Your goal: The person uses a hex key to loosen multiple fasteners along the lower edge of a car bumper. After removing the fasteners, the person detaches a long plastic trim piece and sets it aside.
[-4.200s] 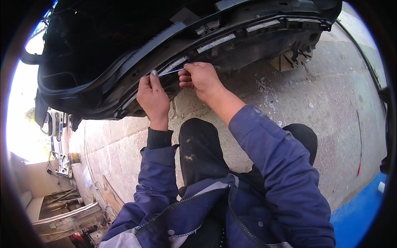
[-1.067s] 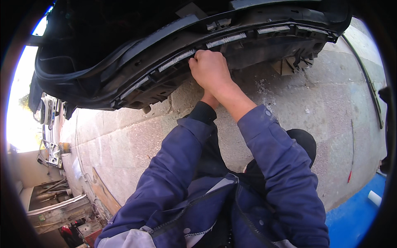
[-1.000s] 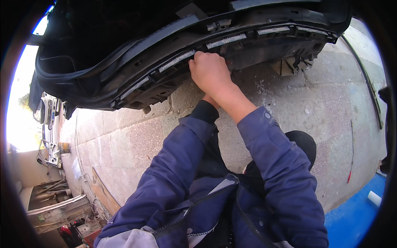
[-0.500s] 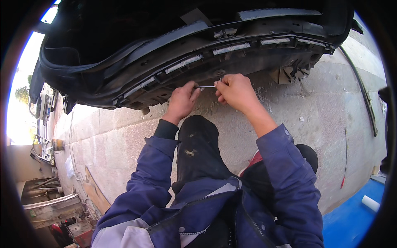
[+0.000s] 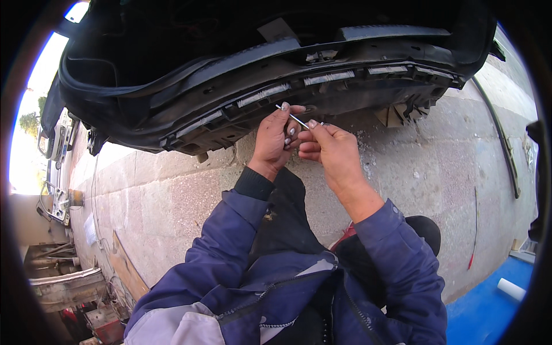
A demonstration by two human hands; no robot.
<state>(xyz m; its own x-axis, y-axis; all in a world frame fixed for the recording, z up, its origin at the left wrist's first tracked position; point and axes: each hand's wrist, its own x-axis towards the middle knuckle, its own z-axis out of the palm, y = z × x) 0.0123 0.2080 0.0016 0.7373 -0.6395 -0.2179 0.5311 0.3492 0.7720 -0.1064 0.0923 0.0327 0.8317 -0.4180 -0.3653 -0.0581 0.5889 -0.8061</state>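
Hands meet just below the lower edge of a black car bumper (image 5: pixel 241 86), which lies above a paved stone floor (image 5: pixel 402 172); the left hand (image 5: pixel 275 144) and the right hand (image 5: pixel 330 150) both pinch a thin metal rod (image 5: pixel 294 118) between fingertips, the rod slanting up to the left, its upper end close against the bumper's underside; both grips are closed on it; blue jacket sleeves (image 5: pixel 397 259) run up from below; a white roll (image 5: pixel 510 288) lies on a blue mat (image 5: pixel 489 310) at the lower right.

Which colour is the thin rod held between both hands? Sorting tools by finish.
Silvery metal rod, clearest in the head view.
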